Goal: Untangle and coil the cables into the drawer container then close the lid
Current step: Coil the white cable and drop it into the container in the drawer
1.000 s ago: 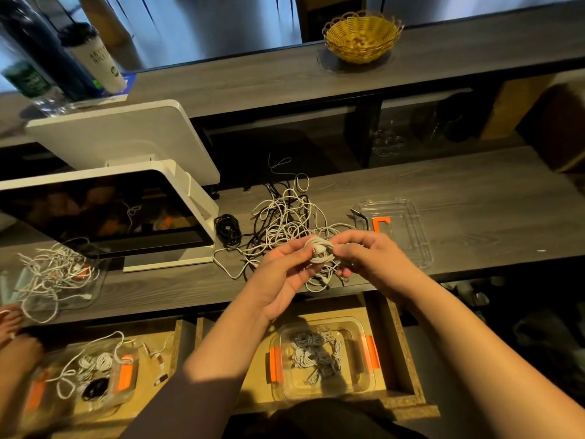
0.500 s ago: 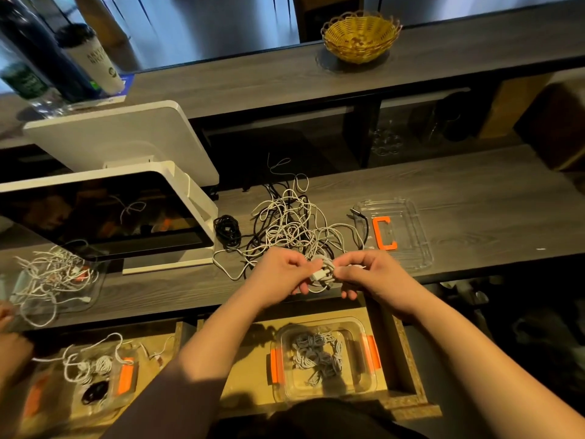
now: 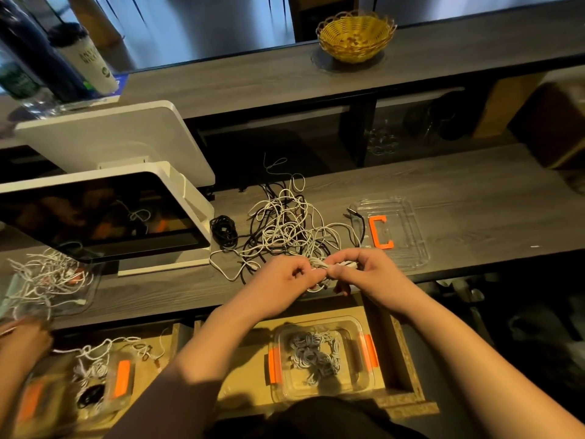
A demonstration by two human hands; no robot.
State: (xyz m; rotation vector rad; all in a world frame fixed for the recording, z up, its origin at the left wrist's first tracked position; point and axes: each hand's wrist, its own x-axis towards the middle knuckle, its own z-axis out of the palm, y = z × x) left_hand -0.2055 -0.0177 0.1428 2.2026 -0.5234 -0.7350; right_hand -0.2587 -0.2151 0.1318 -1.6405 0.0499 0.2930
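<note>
A: Fingers of both hands pinch the small white cable bundle (image 3: pixel 326 268), the left hand (image 3: pixel 285 282) curled round its left end, the right hand (image 3: pixel 368 270) clamped on its right end with thumb and forefinger.

B: And against a second ago?

A: Then the bundle was a rounder coil held higher, over the tangle. Now both hands sit lower, at the front edge of the counter (image 3: pixel 474 201), and the bundle looks flattened and stretched.

B: Which way does it run?

A: Its long axis lies roughly left to right between the two hands, a plug tip poking out to the right past the right fingers.

B: Further out?

A: Just behind the hands lies the tangled pile of white and black cables (image 3: pixel 285 226), with a small black coil (image 3: pixel 224 228) at its left. To the right the clear lid (image 3: pixel 408 223) rests flat on the counter, its orange clip showing fully now. Below the hands, in the open drawer (image 3: pixel 402 353), stands the clear container (image 3: pixel 357 381) with orange latches, holding coiled grey-white cables (image 3: pixel 311 353).
</note>
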